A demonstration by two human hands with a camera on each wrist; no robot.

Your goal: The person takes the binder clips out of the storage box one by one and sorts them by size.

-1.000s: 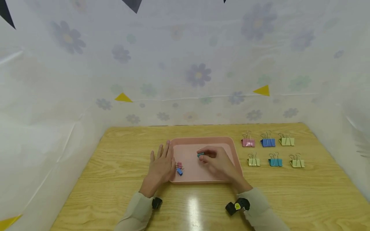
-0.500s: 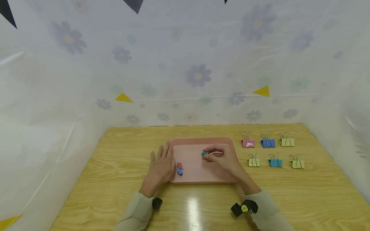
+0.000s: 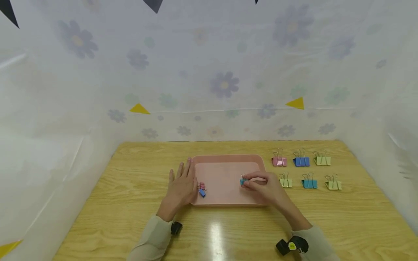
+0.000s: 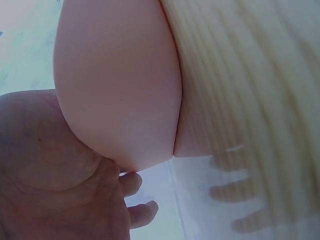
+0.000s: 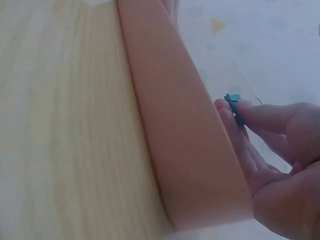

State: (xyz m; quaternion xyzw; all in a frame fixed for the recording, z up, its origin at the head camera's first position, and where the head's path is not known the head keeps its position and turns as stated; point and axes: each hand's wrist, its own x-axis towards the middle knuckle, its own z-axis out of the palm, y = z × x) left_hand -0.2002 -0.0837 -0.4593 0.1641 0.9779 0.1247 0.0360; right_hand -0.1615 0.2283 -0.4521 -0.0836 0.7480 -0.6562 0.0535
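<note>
My right hand (image 3: 268,186) pinches a small teal binder clip (image 3: 242,181) between thumb and fingertips, over the right part of the pink tray (image 3: 225,206). The right wrist view also shows the teal clip (image 5: 233,102) at the fingertips, with a wire handle sticking out. Along the tray's left side rests my left hand (image 3: 180,188), its fingers straight and spread. In the left wrist view the palm (image 4: 45,170) touches the tray wall (image 4: 120,85). Beside that hand, inside the tray, lie a small pink binder clip (image 3: 202,186) and a small blue binder clip (image 3: 202,193).
Right of the tray, larger binder clips stand in two rows: pink (image 3: 279,161), blue (image 3: 301,161) and pale yellow (image 3: 322,161) behind, then pale yellow (image 3: 286,183), teal (image 3: 309,183) and pale yellow (image 3: 333,185) in front. A flowered white sheet (image 3: 209,119) encloses the wooden table (image 3: 137,170).
My right hand has carried the teal clip rightward across the tray, from near its middle toward its right side. The left hand stays in place on the tray's left edge.
</note>
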